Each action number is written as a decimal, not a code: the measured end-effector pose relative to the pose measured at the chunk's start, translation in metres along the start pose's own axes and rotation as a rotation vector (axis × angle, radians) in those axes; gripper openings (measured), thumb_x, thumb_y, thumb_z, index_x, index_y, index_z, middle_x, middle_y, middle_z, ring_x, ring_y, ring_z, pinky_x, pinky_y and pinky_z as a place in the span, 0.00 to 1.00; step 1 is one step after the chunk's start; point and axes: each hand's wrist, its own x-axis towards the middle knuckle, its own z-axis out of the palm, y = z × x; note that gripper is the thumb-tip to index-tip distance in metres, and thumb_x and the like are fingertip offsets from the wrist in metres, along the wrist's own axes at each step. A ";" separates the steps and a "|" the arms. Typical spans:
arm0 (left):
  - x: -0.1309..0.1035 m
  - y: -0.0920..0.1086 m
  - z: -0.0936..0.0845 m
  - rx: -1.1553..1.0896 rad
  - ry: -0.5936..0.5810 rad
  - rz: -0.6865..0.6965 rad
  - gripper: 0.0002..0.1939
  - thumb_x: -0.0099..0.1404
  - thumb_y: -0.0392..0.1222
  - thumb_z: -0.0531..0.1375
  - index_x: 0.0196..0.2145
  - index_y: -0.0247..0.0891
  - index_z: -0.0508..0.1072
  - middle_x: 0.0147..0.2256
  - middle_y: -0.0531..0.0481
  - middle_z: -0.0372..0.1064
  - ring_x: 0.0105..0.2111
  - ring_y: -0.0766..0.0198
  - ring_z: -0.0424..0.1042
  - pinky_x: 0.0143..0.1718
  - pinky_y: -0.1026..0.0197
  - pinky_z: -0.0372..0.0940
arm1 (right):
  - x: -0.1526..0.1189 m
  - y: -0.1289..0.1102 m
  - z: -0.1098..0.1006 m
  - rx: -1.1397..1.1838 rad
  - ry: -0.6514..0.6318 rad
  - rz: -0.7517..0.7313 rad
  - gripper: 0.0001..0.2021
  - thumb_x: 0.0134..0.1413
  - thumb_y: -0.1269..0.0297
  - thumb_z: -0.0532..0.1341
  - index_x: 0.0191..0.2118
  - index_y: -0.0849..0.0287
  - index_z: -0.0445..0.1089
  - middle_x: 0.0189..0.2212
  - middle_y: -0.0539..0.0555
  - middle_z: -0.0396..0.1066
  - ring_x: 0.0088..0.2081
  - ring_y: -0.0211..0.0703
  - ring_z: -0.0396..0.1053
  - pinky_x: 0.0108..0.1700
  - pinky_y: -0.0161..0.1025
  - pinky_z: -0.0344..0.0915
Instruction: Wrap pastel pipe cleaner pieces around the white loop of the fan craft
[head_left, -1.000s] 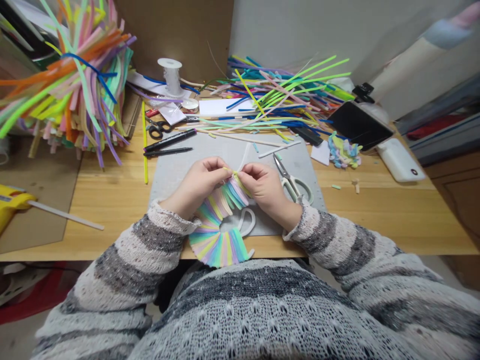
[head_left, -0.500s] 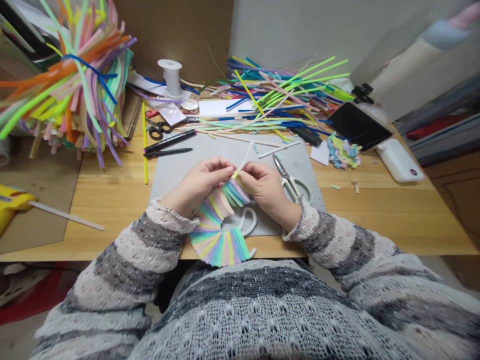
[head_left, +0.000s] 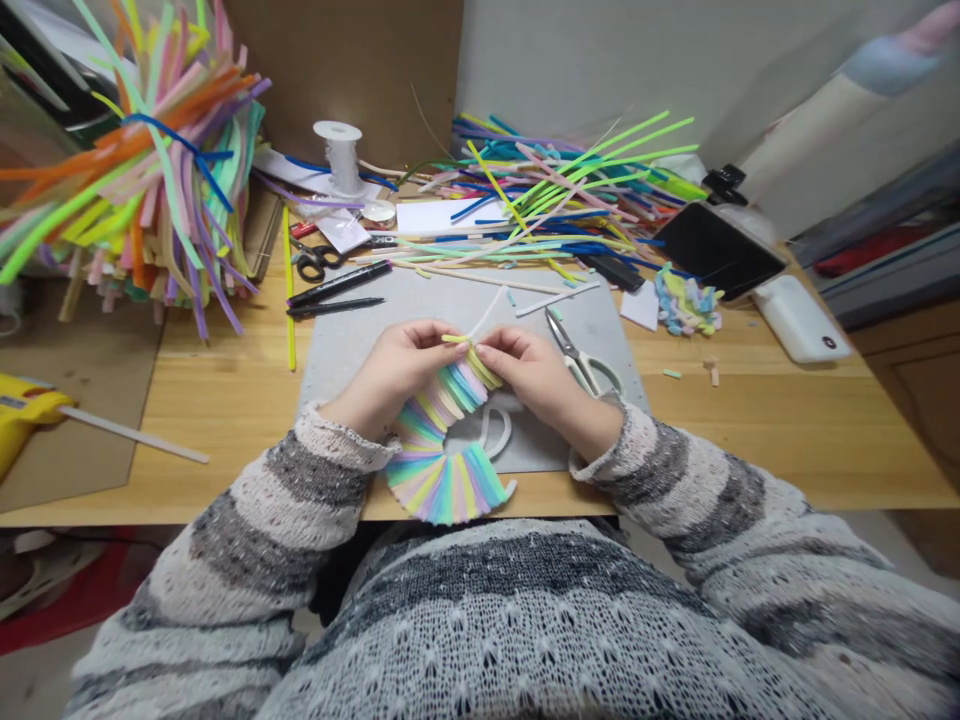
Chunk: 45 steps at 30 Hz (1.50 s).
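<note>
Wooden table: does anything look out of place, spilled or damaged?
Only minor untidiness: loose pipe cleaners lie jumbled at the back, unlike the tied bundle at left, and small offcuts lie scattered at right.

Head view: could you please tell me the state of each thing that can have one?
Strip, curved into an open ring
Left hand, pinching the strip's far end
Right hand, pinching there too
Pale scissors, blades almost shut, seemingly
Black scissors, open or shut unclear
Spool, upright
Bundle, tied round the middle
Phone, screen dark
Glue gun, stick protruding
Pens, lying flat
</note>
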 end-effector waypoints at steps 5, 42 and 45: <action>0.002 0.006 -0.003 -0.066 0.061 -0.037 0.12 0.46 0.40 0.70 0.31 0.37 0.76 0.28 0.54 0.72 0.27 0.70 0.68 0.33 0.64 0.64 | -0.013 -0.026 -0.042 -0.583 0.075 -0.092 0.11 0.56 0.58 0.57 0.28 0.59 0.67 0.23 0.51 0.67 0.26 0.38 0.62 0.29 0.36 0.55; 0.002 0.004 -0.001 -0.016 0.173 0.329 0.13 0.44 0.45 0.72 0.26 0.35 0.77 0.26 0.50 0.74 0.27 0.66 0.71 0.30 0.64 0.67 | -0.090 -0.014 -0.003 0.744 -0.460 0.285 0.23 0.51 0.45 0.61 0.41 0.62 0.65 0.24 0.48 0.63 0.22 0.29 0.59 0.21 0.28 0.52; 0.004 -0.001 -0.003 0.061 0.193 0.391 0.11 0.48 0.44 0.70 0.27 0.35 0.78 0.27 0.50 0.73 0.27 0.67 0.70 0.29 0.65 0.66 | -0.091 -0.015 -0.002 0.802 -0.441 0.298 0.22 0.53 0.46 0.60 0.40 0.63 0.65 0.23 0.48 0.63 0.21 0.29 0.60 0.22 0.28 0.54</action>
